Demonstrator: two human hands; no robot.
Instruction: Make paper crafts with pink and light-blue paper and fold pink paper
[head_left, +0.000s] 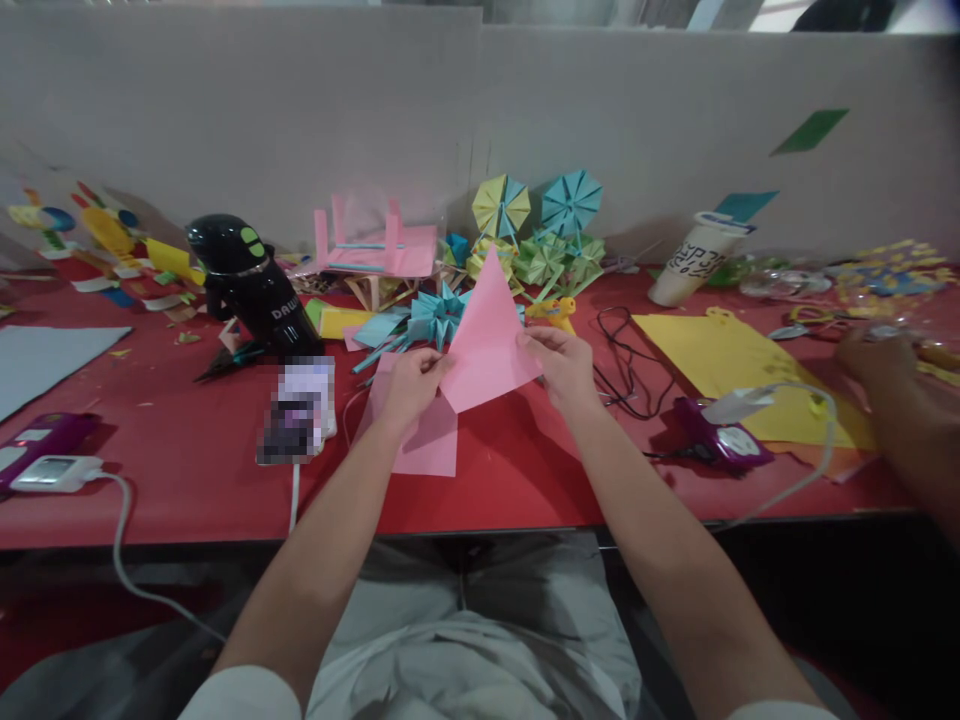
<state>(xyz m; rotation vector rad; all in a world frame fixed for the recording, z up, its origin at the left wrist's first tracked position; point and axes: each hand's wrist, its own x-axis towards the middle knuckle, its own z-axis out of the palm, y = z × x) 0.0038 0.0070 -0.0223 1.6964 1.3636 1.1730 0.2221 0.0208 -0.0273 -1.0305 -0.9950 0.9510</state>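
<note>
A pink paper (491, 345) is held up above the red table, one pointed corner upward. My left hand (414, 385) pinches its lower left edge between thumb and fingers. At its right edge, my right hand (561, 362) grips the same paper. Beneath my left hand, another pink sheet (431, 450) lies flat on the table. Behind the held paper are blue folded paper pieces (436, 315), partly covered by it. A phone (300, 410) with a white cable lies left of my left hand.
Black bottle (255, 290) stands at the back left; pink paper model (375, 250) and folded paper wheels (571, 202) are at the back. Right are a black cable (634, 370), yellow sheets (697, 370), a purple power adapter (720, 435), a cup (694, 262) and another person's hand (877, 360).
</note>
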